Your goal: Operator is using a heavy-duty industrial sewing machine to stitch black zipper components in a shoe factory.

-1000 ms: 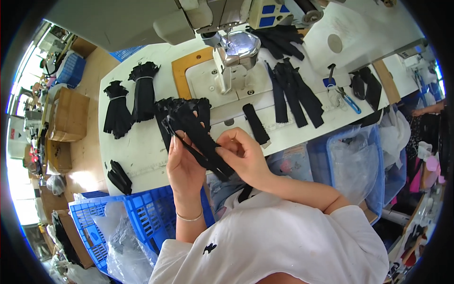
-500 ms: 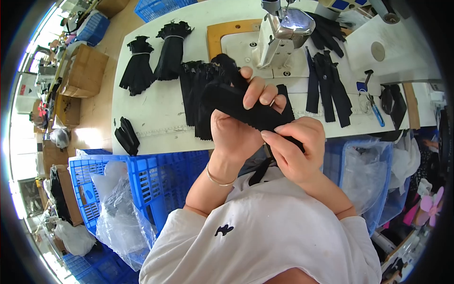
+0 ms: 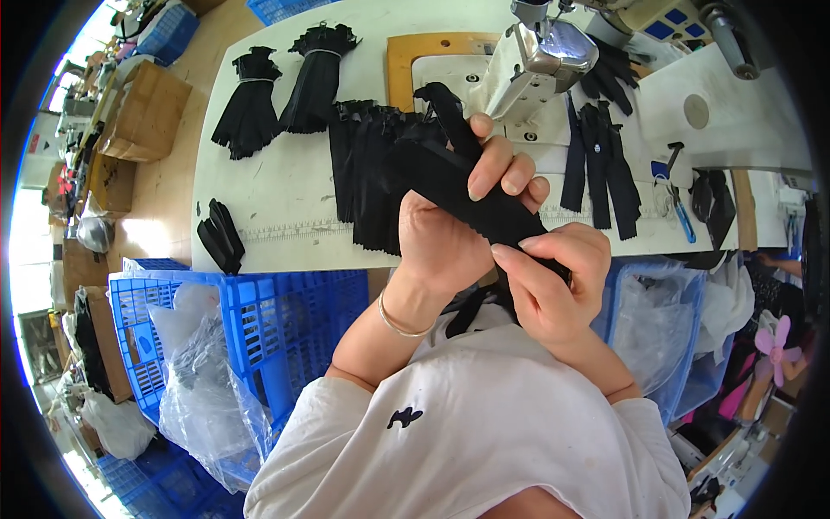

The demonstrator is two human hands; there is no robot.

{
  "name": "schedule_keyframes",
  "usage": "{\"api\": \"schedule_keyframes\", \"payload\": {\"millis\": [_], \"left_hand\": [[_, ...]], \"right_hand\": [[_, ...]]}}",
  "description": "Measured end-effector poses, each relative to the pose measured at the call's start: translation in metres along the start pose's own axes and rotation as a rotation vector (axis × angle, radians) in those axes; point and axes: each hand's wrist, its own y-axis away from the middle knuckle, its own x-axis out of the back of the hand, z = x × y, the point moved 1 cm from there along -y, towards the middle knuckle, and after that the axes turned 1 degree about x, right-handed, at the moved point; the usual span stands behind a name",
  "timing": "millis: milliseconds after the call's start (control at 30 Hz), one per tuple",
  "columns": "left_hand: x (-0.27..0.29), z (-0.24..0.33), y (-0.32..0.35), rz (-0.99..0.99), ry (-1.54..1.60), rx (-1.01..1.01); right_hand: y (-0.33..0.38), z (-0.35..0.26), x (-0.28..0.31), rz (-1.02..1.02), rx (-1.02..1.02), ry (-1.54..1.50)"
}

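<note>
A: How is the black fabric strip (image 3: 467, 186) held?

B: It is clamped by both hands, which are close together in front of the chest. The left hand (image 3: 450, 233) is wrapped around its middle, fingers folded over the top; the right hand (image 3: 553, 277) is pinched on its lower end, just beside the left.

A: How will it likely handle?

B: It is judged light, soft and limp. A pinch at each end should keep it taut, since any loose length will droop.

A: What is counted nearby?

B: One blue crate (image 3: 285, 320) is seen below the left wrist. Beyond the hands, one fanned pile of black strips (image 3: 367, 173) lies on the white table (image 3: 277, 190), with two tied bundles (image 3: 281, 91) farther left. One sewing machine head (image 3: 540, 60) stands beyond the fingertips.
</note>
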Motion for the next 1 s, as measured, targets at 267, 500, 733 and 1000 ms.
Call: {"api": "schedule_keyframes", "payload": {"millis": [267, 500, 733, 1000], "left_hand": [[0.002, -0.002, 0.019, 0.380, -0.267, -0.015], [0.025, -0.021, 0.040, 0.692, -0.311, 0.095], [0.007, -0.027, 0.029, 0.725, -0.433, 0.146], [-0.007, -0.029, 0.026, 0.589, -0.596, 0.029]], "right_hand": [[0.009, -0.002, 0.009, 0.048, -0.745, -0.431], [0.028, 0.005, 0.019, 0.120, -0.855, -0.614], [0.030, 0.009, 0.019, 0.177, -0.890, -0.791], [0.042, 0.008, 0.016, 0.184, -1.188, -0.848]]}}
